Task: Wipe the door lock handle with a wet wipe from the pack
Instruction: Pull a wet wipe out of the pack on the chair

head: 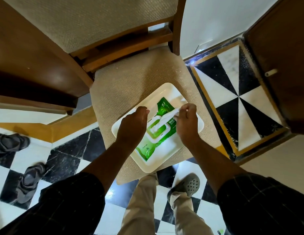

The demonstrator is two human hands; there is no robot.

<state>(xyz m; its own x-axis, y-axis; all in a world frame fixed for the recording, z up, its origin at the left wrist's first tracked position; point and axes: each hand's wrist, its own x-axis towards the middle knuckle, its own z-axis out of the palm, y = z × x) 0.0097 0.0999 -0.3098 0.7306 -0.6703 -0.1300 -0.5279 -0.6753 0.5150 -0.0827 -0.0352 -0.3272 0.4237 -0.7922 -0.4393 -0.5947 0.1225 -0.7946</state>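
A green wet wipe pack (164, 109) lies in a white tray (195, 126) on a beige chair seat (124, 85). Its flip lid is up and a white wet wipe (162, 122) stretches from the opening up to the right. My right hand (187, 121) pinches the upper end of that wipe. My left hand (133, 124) rests on the left side of the pack, fingers together, pressing it down. The dark wooden door (283, 56) stands at the right; its lock handle is not visible.
A wooden chair back (90, 31) rises behind the seat. Black and white checkered floor lies around. Dark sandals (10, 143) sit at the left. My foot in a grey clog (190, 185) stands below the chair. A small doorstop (271, 72) juts from the door.
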